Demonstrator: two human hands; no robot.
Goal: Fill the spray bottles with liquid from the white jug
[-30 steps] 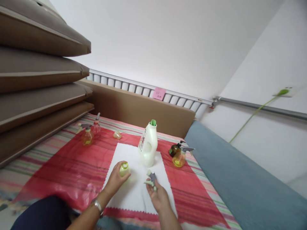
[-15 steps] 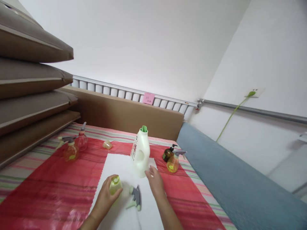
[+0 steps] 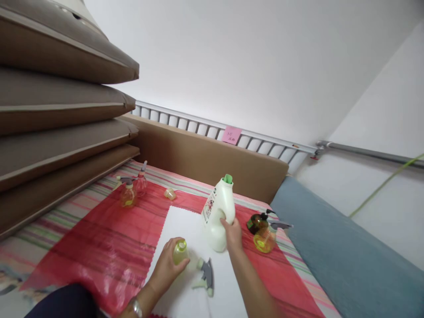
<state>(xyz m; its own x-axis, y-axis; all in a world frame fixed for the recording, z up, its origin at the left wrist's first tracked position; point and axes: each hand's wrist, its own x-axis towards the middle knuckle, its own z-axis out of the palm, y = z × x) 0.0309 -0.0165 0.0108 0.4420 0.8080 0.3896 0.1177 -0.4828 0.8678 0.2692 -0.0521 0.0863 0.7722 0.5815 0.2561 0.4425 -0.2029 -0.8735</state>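
Observation:
My left hand (image 3: 167, 269) is wrapped round a small yellow-green bottle (image 3: 180, 251) with no top, standing on a white cloth (image 3: 180, 221). My right hand (image 3: 232, 234) grips the handle of a tall white jug (image 3: 218, 212) with a green cap, which leans slightly to the left. A grey and pale green spray head (image 3: 205, 276) lies loose on the white cloth between my two arms.
The cloth lies on a red sheet (image 3: 96, 247) over striped bedding. Two small spray bottles (image 3: 132, 190) and a small cap (image 3: 170, 193) stand at the back left. A brown pump bottle (image 3: 256, 223) and an orange spray bottle (image 3: 265, 238) stand right of the jug. Stacked brown cushions (image 3: 56, 119) fill the left.
My right hand set the spray head down on the white cloth, then reached forward and took hold of the white jug, which now tilts. My left hand kept hold of the small bottle.

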